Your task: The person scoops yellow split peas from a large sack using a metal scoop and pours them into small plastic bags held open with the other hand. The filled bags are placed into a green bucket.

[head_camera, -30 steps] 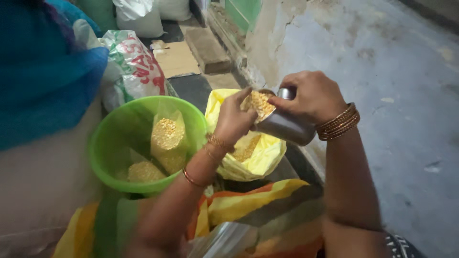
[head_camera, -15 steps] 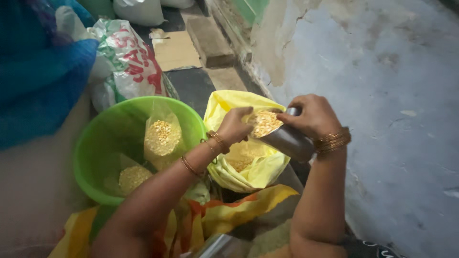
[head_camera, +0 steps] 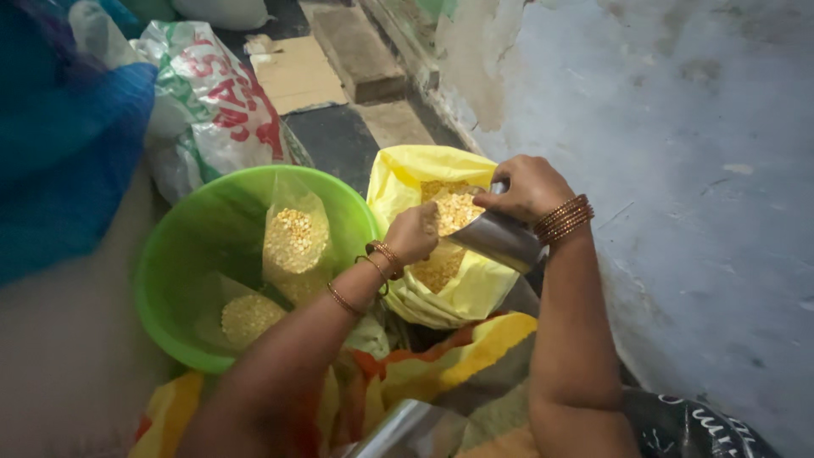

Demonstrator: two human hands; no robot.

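Right hand [head_camera: 527, 187] grips grain-heaped steel cup [head_camera: 496, 237]; left hand [head_camera: 413, 233] closed against grain, grasp unclear.

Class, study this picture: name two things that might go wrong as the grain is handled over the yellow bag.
1. The steel cup, tilted in the right hand, may spill grain past the yellow bag onto the floor.
2. The left hand at the cup's mouth might knock grains loose.
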